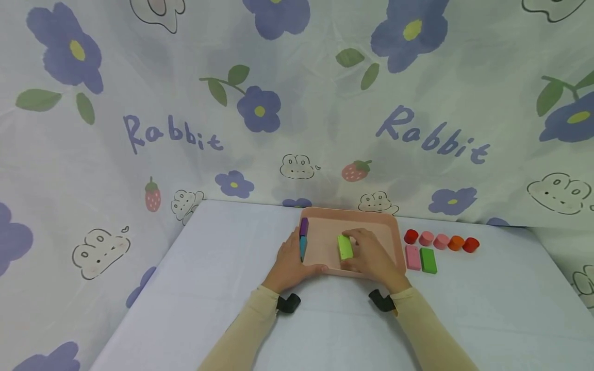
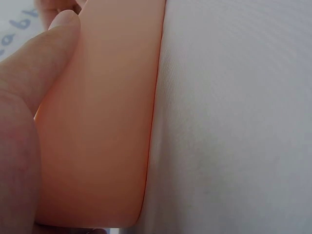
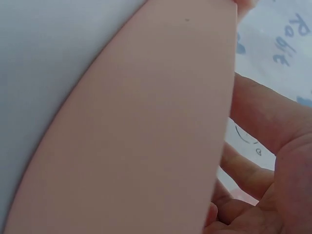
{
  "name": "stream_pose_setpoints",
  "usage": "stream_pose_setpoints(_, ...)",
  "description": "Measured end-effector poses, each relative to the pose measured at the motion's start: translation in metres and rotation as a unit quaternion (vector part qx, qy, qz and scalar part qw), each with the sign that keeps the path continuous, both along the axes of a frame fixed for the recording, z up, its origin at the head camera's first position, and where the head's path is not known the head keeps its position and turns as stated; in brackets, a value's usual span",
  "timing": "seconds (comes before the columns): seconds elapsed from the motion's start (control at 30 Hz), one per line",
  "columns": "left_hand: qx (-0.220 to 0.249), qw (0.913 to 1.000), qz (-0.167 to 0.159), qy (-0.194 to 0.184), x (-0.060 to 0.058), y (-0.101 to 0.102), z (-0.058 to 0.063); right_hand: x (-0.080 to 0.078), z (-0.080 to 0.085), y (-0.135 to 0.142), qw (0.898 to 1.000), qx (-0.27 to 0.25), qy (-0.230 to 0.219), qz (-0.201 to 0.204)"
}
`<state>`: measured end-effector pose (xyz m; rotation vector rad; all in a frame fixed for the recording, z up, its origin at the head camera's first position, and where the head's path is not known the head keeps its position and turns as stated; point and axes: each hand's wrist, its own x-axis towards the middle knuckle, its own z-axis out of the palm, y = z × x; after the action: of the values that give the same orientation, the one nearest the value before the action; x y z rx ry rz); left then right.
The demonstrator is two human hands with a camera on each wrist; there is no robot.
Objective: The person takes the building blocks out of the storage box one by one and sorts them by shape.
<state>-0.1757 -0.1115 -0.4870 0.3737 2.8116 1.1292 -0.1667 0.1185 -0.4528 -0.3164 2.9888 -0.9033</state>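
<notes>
A shallow peach tray (image 1: pixel 371 257) lies on the white table. My left hand (image 1: pixel 289 265) holds its near left corner, thumb along the front rim and fingers along the left side. The left wrist view shows the thumb (image 2: pixel 61 39) against the tray's outer wall (image 2: pixel 102 122). Over the middle of the tray, my right hand (image 1: pixel 368 255) pinches a light green rectangular block (image 1: pixel 345 247) between thumb and fingers. That block is hidden behind the tray wall (image 3: pixel 136 117) in the right wrist view. Along the tray's left inner side stand a purple block (image 1: pixel 303 226) and a blue block (image 1: pixel 303 247).
Right of the tray, a row of short cylinders runs from a red cylinder (image 1: pixel 411 236) past pink ones to an orange cylinder (image 1: pixel 456 243) and another red one. In front of them lie a pink block (image 1: pixel 413 257) and a green block (image 1: pixel 428 260). A patterned cloth (image 1: pixel 306 129) hangs behind.
</notes>
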Motion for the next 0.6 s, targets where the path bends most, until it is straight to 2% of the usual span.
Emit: stream_pose_setpoints(0.6, -0.002, 1.0000, 0.003, -0.001, 0.000, 0.000, -0.001, 0.011, 0.001, 0.031, 1.000, -0.020, 0.010, -0.011)
